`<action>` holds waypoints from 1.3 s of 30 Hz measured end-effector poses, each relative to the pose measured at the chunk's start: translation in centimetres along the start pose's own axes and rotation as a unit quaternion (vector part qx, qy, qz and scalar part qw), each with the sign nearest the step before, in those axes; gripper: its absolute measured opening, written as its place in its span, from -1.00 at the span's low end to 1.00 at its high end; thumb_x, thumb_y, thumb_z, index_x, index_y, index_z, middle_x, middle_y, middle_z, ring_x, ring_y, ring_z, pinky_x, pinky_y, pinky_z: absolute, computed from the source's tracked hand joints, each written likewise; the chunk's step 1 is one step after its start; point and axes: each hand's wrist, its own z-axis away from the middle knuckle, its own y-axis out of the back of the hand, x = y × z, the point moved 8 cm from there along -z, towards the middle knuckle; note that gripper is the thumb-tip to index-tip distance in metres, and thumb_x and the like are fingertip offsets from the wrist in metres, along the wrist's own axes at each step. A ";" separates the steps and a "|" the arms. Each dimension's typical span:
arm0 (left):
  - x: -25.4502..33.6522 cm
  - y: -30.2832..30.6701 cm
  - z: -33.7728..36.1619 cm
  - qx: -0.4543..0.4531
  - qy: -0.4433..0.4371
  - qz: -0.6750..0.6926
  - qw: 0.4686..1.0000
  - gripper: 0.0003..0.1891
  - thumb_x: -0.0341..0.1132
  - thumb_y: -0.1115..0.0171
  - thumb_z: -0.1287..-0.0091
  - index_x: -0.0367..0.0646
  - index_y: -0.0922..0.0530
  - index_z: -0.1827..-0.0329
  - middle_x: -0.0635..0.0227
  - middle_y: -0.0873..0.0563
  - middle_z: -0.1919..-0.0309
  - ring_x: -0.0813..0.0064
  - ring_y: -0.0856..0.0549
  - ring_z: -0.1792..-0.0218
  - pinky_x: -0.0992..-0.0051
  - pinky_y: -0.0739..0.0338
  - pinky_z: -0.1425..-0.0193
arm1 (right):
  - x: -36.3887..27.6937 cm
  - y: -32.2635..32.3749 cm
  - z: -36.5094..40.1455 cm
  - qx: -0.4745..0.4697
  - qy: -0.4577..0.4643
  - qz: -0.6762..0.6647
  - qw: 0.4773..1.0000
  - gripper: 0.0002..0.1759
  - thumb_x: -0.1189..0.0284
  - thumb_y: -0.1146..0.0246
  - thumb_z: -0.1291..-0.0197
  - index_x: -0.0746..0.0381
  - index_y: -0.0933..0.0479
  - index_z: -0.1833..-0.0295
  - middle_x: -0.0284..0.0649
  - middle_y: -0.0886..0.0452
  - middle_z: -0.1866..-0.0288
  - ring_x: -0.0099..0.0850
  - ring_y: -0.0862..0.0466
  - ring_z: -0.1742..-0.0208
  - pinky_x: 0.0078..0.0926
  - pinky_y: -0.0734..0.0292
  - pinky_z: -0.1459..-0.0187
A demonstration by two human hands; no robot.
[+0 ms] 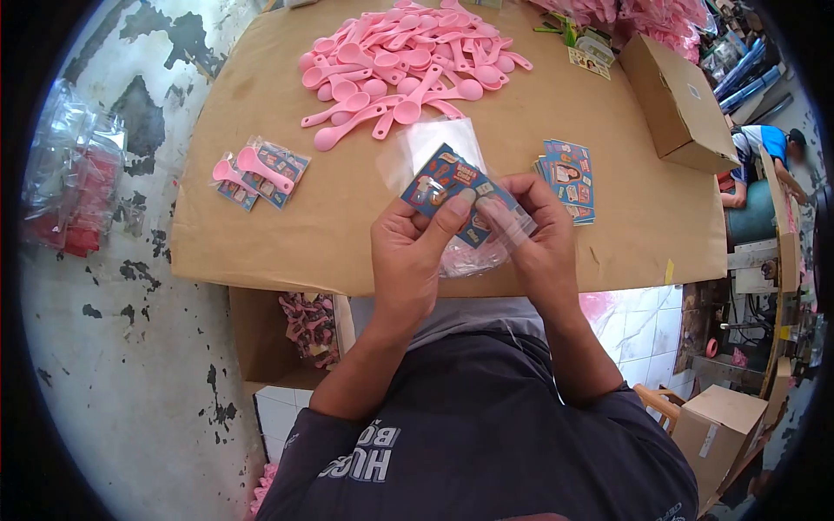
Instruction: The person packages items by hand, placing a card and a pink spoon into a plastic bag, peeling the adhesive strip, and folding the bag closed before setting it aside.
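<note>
In front of me, my left hand (407,252) pinches a blue printed card (441,178) between thumb and fingers. My right hand (546,247) is closed on a clear plastic bag (514,224), and the card's lower right part overlaps the bag. Beneath both hands lie more clear plastic bags (447,139) on the brown-covered table (339,252). To the right of my right hand rests a stack of similar blue cards (569,174). Farther left are two bagged cards, each with a pink spoon (265,169) on it.
A large heap of pink spoons (408,52) covers the table's far side. A cardboard box (678,104) stands at the right edge. Below the table is an open box (261,334) of packed pink items. Another person (769,143) is at the far right.
</note>
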 end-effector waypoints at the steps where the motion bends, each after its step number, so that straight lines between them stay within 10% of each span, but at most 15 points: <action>1: 0.0 -0.2 0.1 -0.009 0.005 -0.021 1.000 -0.63 -0.50 -0.31 -0.51 -0.40 -0.55 -0.33 0.01 -0.74 -0.22 0.38 -0.77 -0.19 0.33 -0.68 -0.32 | -0.1 -0.1 0.1 0.012 0.016 0.011 1.000 -0.79 0.46 -0.40 -0.44 0.31 -0.62 -0.07 -0.37 -0.72 0.20 -0.68 -0.69 0.18 -0.66 -0.64 0.13; 10: 2.8 -2.2 -0.8 -0.075 -0.077 0.121 0.987 -0.36 -0.49 -0.10 -0.60 -0.06 -0.17 -0.71 -0.16 -0.55 -0.43 0.06 -0.57 -0.47 0.17 -0.60 -0.44 | 1.9 -0.6 1.5 -0.037 -0.136 -0.026 0.990 -0.80 0.38 -0.48 -0.38 0.27 -0.65 0.11 -0.40 -0.71 0.26 -0.72 -0.67 0.23 -0.65 -0.62 0.30; 14: 2.2 -3.0 -0.8 -0.100 -0.058 0.186 0.976 -0.37 -0.44 -0.09 -0.62 -0.02 -0.15 -0.71 -0.11 -0.66 -0.26 0.17 -0.71 -0.28 0.19 -0.66 -0.37 | 1.8 -1.2 1.8 -0.037 -0.165 -0.029 0.985 -0.77 0.37 -0.51 -0.35 0.26 -0.61 0.15 -0.38 -0.72 0.24 -0.76 -0.64 0.23 -0.69 -0.54 0.32; 26: 1.7 -4.5 0.0 -0.130 -0.037 0.137 0.981 -0.39 -0.28 -0.04 -0.69 -0.16 -0.06 -0.70 0.17 -0.67 0.06 0.40 -0.76 0.06 0.35 -0.77 -0.04 | 0.5 -1.0 0.6 0.030 0.051 0.023 0.998 -0.71 0.49 -0.54 -0.27 0.19 -0.51 0.12 -0.46 -0.55 0.25 -0.79 -0.43 0.29 -0.73 -0.33 0.33; 31: 2.5 -1.3 -1.0 -0.058 -0.048 0.146 0.986 -0.50 -0.29 -0.14 -0.66 -0.18 -0.27 -0.57 0.29 -0.67 0.20 0.48 -0.73 0.16 0.25 -0.72 -0.16 | -6.1 -2.9 2.4 0.041 0.338 0.318 0.885 -0.67 0.58 -0.57 -0.12 0.23 -0.64 0.02 -0.29 -0.61 0.20 -0.55 -0.54 0.27 -0.58 -0.43 0.35; 34: 2.9 2.6 -1.9 0.004 -0.049 0.193 0.980 -0.58 -0.22 -0.19 -0.65 -0.15 -0.39 -0.46 0.39 -0.62 0.24 0.55 -0.68 0.23 0.20 -0.69 -0.21 | -6.2 -3.9 2.7 -0.104 0.365 0.369 0.849 -0.71 0.65 -0.54 -0.07 0.22 -0.71 0.08 -0.22 -0.66 0.17 -0.42 -0.61 0.27 -0.50 -0.48 0.36; 39: 4.7 7.2 -2.1 0.087 -0.078 0.220 0.969 -0.61 -0.15 -0.21 -0.64 -0.10 -0.45 -0.38 0.42 -0.63 0.20 0.57 -0.67 0.19 0.23 -0.67 -0.25 | -8.8 -1.9 -3.1 -0.084 0.260 0.447 0.852 -0.82 0.54 -0.41 -0.27 0.23 -0.75 0.01 -0.19 -0.74 0.19 -0.37 -0.69 0.23 -0.43 -0.56 0.28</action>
